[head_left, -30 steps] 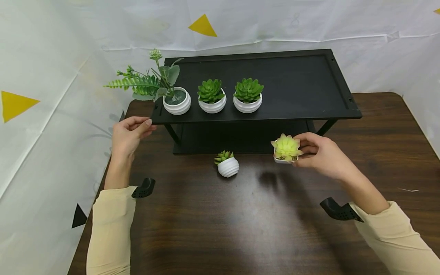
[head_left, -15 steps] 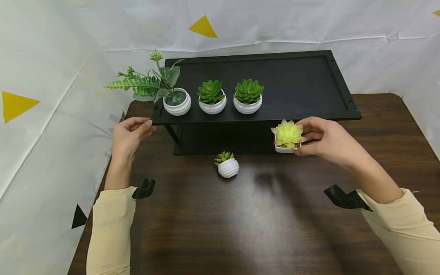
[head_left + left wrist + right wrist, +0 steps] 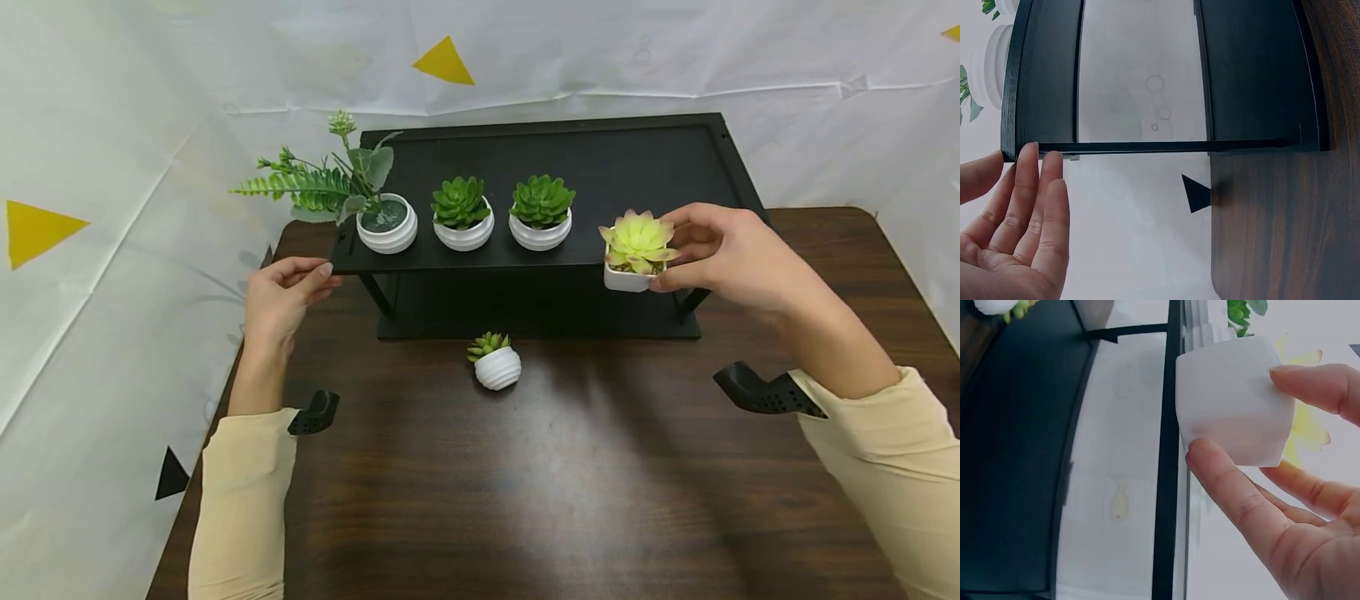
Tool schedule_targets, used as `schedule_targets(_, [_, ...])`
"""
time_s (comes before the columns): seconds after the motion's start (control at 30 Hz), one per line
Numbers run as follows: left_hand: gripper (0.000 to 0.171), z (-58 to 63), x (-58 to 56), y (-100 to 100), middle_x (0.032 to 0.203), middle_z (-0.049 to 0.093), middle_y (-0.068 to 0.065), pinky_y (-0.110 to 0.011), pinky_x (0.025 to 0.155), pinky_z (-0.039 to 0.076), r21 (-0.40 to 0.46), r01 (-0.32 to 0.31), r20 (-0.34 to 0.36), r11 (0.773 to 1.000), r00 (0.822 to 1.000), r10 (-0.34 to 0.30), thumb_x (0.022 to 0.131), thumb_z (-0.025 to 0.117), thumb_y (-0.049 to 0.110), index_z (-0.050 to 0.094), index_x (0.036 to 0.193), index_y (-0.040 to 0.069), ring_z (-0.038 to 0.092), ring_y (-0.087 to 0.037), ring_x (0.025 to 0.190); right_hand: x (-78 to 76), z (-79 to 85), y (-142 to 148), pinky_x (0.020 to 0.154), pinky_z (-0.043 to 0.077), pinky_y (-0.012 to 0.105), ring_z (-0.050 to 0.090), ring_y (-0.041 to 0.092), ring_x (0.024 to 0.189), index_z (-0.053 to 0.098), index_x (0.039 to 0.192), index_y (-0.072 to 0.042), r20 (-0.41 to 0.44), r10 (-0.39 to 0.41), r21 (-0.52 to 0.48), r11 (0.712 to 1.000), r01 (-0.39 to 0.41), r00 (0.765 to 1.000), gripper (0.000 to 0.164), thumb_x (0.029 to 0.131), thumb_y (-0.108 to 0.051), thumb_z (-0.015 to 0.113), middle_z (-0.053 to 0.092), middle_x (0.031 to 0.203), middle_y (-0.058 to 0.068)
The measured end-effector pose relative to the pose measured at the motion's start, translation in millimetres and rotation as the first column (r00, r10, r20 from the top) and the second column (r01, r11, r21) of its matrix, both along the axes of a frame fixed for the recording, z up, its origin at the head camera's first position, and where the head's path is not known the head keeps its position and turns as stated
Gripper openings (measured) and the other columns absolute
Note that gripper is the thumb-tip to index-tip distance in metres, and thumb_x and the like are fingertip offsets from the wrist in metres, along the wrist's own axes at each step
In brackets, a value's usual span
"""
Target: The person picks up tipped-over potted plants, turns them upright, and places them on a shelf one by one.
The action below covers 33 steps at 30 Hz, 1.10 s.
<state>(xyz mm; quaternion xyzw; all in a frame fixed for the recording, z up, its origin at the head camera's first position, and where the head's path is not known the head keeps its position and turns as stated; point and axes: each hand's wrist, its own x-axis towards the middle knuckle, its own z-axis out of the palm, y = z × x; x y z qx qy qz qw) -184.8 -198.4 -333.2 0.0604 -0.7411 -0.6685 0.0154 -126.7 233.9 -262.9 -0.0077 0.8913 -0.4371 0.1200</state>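
Note:
My right hand (image 3: 738,254) grips a yellow-green succulent with pink tips (image 3: 637,242) by its square white pot (image 3: 1232,400), in front of the black shelf's (image 3: 645,167) top board and partly over its front edge. In the right wrist view, thumb and fingers hold the pot from the side. My left hand (image 3: 281,296) pinches the shelf's front left corner, with the thumb at the top edge and the fingertips below it, as the left wrist view shows. Below the shelf's front, a small succulent in a round white pot (image 3: 498,367) lies tilted on the table.
Along the top board's front stand a leafy fern-like plant (image 3: 386,223) and two green succulents, the left one (image 3: 461,212) and the right one (image 3: 542,212), all in white pots. The shelf's lower board (image 3: 525,308) is near the brown wooden table (image 3: 450,500). White sheeting (image 3: 562,50) hangs behind.
My right hand has risen and moved toward the shelf with the yellow-green succulent, from below the top board's front edge up to it. The left hand stays at the corner.

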Motion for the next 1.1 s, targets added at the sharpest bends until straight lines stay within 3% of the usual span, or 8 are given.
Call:
schedule_targets(0.4, [0.017, -0.1, 0.0, -0.3, 0.069, 0.067, 0.002, -0.016, 0.063, 0.053, 0.004, 0.004, 0.0, 1.0, 1.0, -0.004, 0.085, 0.064, 0.002, 0.061, 0.097, -0.009, 0.066, -0.008, 0.066, -28.7, 3.7, -1.3, 0.07, 0.047, 0.02, 0.057, 0.009, 0.087, 0.049, 0.121, -0.004, -0.012, -0.018, 0.015, 1.0, 0.018, 1.0, 0.055, 0.075, -0.014, 0.076, 0.062, 0.101, 0.005])
schedule_targets(0.63, [0.019, -0.3, 0.4, -0.6, 0.07, 0.067, 0.001, -0.016, 0.062, 0.053, 0.008, 0.013, -0.009, 1.0, 1.0, -0.013, 0.085, 0.063, 0.001, 0.06, 0.099, -0.011, 0.065, -0.006, 0.065, -42.9, 3.0, -1.7, 0.081, 0.043, 0.034, 0.053, 0.015, 0.093, 0.046, 0.125, -0.004, 0.005, -0.002, 0.038, 0.999, 0.001, 1.0, 0.058, 0.076, -0.016, 0.075, 0.059, 0.109, 0.012])
schedule_targets(0.87, [0.018, -0.7, 0.2, -0.9, 0.07, 0.067, 0.001, -0.016, 0.062, 0.053, 0.016, 0.015, -0.02, 1.0, 1.0, -0.015, 0.084, 0.063, 0.0, 0.06, 0.098, -0.011, 0.065, -0.007, 0.065, -52.3, 2.9, -1.5, 0.07, 0.05, 0.021, 0.061, 0.008, 0.078, 0.044, 0.125, 0.001, 0.034, -0.005, -0.052, 0.999, 0.007, 0.999, 0.057, 0.077, -0.007, 0.073, 0.057, 0.107, 0.012])
schedule_targets(1.1, [0.017, -0.8, -0.2, -1.1, 0.07, 0.067, 0.001, -0.016, 0.062, 0.053, 0.018, 0.014, -0.017, 1.0, 1.0, -0.013, 0.084, 0.064, 0.0, 0.061, 0.097, -0.01, 0.066, -0.009, 0.066, -58.5, 0.0, -0.4, 0.071, 0.054, 0.026, 0.063, 0.01, 0.077, 0.041, 0.127, 0.003, 0.068, 0.015, -0.133, 0.991, -0.006, 0.998, 0.057, 0.078, 0.0, 0.069, 0.054, 0.109, 0.014])
